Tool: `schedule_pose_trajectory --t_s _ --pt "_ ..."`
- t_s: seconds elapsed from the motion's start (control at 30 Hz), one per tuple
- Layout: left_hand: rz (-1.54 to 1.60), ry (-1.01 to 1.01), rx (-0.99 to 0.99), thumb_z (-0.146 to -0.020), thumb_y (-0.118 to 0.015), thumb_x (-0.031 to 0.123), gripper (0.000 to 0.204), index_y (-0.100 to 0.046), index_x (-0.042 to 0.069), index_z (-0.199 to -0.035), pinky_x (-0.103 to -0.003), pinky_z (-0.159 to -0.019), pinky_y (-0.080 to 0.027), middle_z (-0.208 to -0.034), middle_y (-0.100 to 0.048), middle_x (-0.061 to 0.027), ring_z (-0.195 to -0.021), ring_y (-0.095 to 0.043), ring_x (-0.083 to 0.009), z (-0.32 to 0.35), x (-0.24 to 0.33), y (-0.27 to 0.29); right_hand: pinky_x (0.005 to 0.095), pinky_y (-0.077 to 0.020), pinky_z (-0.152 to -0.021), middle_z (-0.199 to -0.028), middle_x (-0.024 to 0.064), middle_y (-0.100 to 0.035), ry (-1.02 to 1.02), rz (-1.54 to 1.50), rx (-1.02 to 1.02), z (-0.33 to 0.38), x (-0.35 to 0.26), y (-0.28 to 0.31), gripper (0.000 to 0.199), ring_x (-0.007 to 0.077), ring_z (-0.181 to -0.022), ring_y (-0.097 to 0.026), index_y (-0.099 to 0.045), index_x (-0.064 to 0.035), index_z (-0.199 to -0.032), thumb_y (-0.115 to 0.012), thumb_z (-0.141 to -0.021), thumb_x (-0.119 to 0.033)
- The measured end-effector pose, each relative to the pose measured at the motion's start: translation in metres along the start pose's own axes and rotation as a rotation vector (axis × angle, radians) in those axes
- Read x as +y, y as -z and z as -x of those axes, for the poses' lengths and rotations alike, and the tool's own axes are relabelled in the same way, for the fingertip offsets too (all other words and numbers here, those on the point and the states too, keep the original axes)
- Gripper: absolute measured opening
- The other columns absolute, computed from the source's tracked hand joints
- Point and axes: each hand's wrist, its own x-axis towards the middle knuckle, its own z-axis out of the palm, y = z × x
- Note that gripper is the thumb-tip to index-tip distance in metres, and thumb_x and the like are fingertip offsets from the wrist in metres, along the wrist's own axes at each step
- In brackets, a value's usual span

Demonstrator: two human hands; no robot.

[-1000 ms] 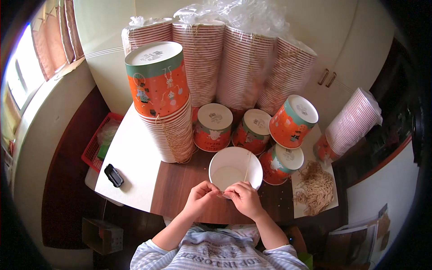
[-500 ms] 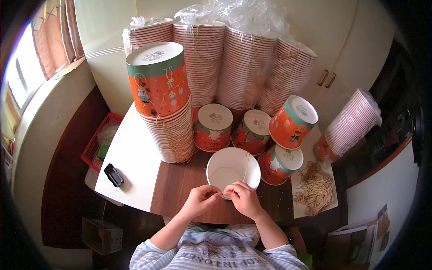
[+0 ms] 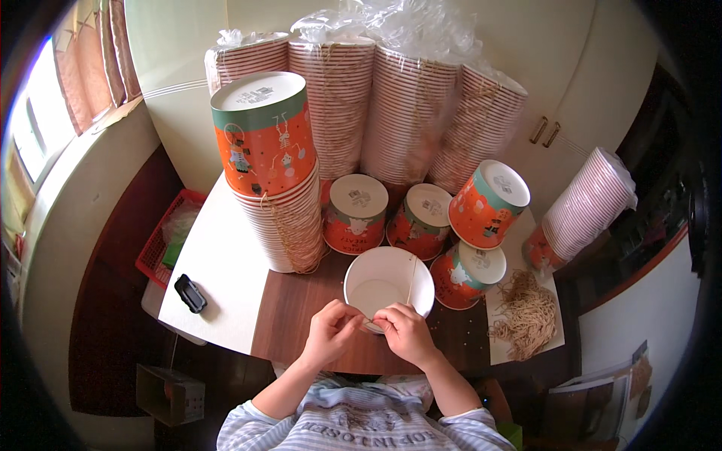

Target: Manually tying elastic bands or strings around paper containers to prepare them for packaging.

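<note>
Left of the bucket [image 3: 376, 274] stands one stack [image 3: 277, 225], behind and right four upturned tubs [image 3: 355, 229]; left hand [image 3: 332, 329] and right hand [image 3: 406, 331] pinch string [image 3: 411, 282].

Close in at the near edge of the tabletop [image 3: 301, 316], around the middle of it, the left hand [image 3: 331, 331] and the right hand [image 3: 406, 331] were practically tip to tip! Left thumb and forefinger pressed into a neat pinch, the other fingers curled behind. The right hand matched it, back turned up, knuckles rounded, thumb and fingertips bunched toward its partner, with just a sliver of space between the two. The left forearm [image 3: 293, 387] and the right forearm [image 3: 451, 387] slanted inward over that edge, bare below the striped sleeves [image 3: 257, 425]. Lovely symmetry there!
</note>
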Motion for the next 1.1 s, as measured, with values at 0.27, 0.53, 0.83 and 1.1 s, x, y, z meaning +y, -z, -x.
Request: schedule_pose_trajectory --t_s 0.27,0.53,0.83,1.1 --pt "0.016 0.032 0.09 -0.075 -0.059 0.002 0.004 -0.057 -0.001 -0.076 -0.021 -0.048 -0.034 -0.065 -0.045 -0.0033 -0.054 -0.04 -0.0079 -0.002 -0.008 0.001 0.0354 -0.0438 -0.062 -0.074 0.0075 -0.055 0.003 -0.005 -0.006 0.0 0.0 0.001 0.005 0.0282 -0.071 -0.054 -0.054 -0.005 -0.076 -0.059 -0.074 -0.006" --pt "-0.073 -0.036 0.099 -0.073 -0.059 0.0 0.004 -0.057 -0.001 -0.075 -0.021 -0.048 -0.035 -0.063 -0.046 -0.0045 -0.053 -0.042 -0.0101 -0.003 -0.011 0.0 0.0319 -0.0386 -0.066 -0.074 0.0049 -0.055 0.083 0.0 -0.09 -0.001 0.002 0.004 0.008 0.0241 -0.071 -0.054 -0.051 -0.0065 -0.076 -0.056 -0.072 0.0" --pt "-0.516 -0.249 -0.037 -0.066 -0.065 0.006 0.016 -0.06 0.006 -0.082 -0.031 -0.061 -0.043 -0.075 -0.054 -0.0055 -0.069 -0.048 -0.0216 -0.007 0.018 0.015 0.0321 -0.038 -0.065 -0.073 0.005 -0.053 0.08 0.007 -0.096 -0.004 -0.001 0.01 0.01 0.0242 -0.072 -0.054 -0.051 -0.0067 -0.077 -0.056 -0.072 0.0" --pt "-0.635 -0.456 -0.101 -0.064 -0.067 0.012 0.016 -0.061 0.011 -0.079 -0.029 -0.06 -0.043 -0.079 -0.055 -0.001 -0.068 -0.049 -0.0196 -0.006 0.021 0.01 0.0326 -0.0381 -0.068 -0.075 0.0051 -0.054 0.112 0.006 -0.095 -0.007 -0.005 0.007 0.013 0.0243 -0.073 -0.054 -0.05 -0.0067 -0.083 -0.057 -0.073 -0.002"
